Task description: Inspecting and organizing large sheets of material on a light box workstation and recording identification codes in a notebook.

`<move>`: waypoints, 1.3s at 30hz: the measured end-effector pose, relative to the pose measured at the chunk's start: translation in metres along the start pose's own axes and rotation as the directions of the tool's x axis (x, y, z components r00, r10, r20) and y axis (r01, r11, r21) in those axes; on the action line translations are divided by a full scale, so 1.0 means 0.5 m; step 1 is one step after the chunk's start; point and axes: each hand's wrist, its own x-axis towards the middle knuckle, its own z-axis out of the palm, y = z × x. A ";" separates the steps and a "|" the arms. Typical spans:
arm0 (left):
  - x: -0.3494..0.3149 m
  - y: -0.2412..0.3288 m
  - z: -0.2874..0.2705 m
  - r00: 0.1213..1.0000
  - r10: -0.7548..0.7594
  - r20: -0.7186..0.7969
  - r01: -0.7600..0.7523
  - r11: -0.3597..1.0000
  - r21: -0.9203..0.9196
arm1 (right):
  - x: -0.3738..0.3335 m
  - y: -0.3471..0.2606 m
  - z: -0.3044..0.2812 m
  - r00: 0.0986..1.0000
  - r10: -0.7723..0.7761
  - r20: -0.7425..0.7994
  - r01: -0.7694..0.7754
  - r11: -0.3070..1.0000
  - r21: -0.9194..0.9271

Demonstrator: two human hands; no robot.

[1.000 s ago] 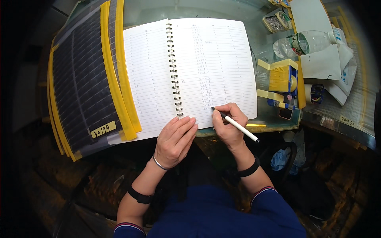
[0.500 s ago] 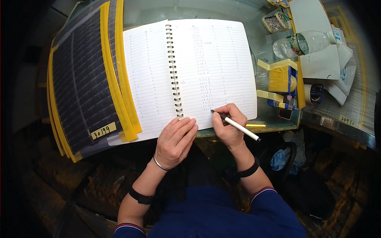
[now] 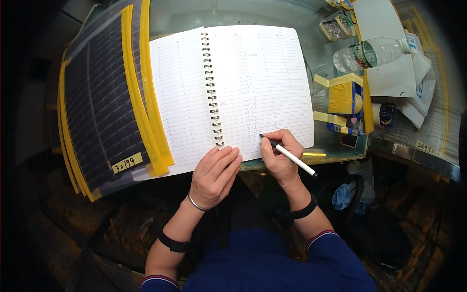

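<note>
A spiral-bound notebook (image 3: pixel 287 117) lies spread on the table, its lined pages carrying columns of handwriting. My right hand (image 3: pixel 282 155) grips a white pen (image 3: pixel 296 160) with a black tip and black end; the tip meets the right page at the lowest written line. Flat on the notebook's bottom edge, by the end of the spiral, rests my left hand (image 3: pixel 215 175) with its fingers stretched out and nothing held. Left of the notebook, dark grid-patterned sheets (image 3: pixel 97 87) edged with yellow tape overlap the left page; a yellow handwritten label (image 3: pixel 127 163) is stuck near their lower corner.
To the right stand a tape dispenser (image 3: pixel 345 100) with yellow tape, a clear plastic bottle (image 3: pixel 372 53) on its side and a small container of metal bits (image 3: pixel 336 28). White boards (image 3: pixel 389 78) lie beyond them. The glass tabletop's front edge (image 3: pixel 335 156) runs just under my right hand.
The pen has added a little more writing on the lowest line. The notebook has shifted very slightly left. Both hands stay almost in place.
</note>
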 end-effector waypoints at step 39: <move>0.010 0.005 0.007 1.000 0.015 -0.004 -0.015 0.999 0.033 | 0.004 0.061 -0.075 0.979 0.113 -0.171 -0.068 0.967 0.245</move>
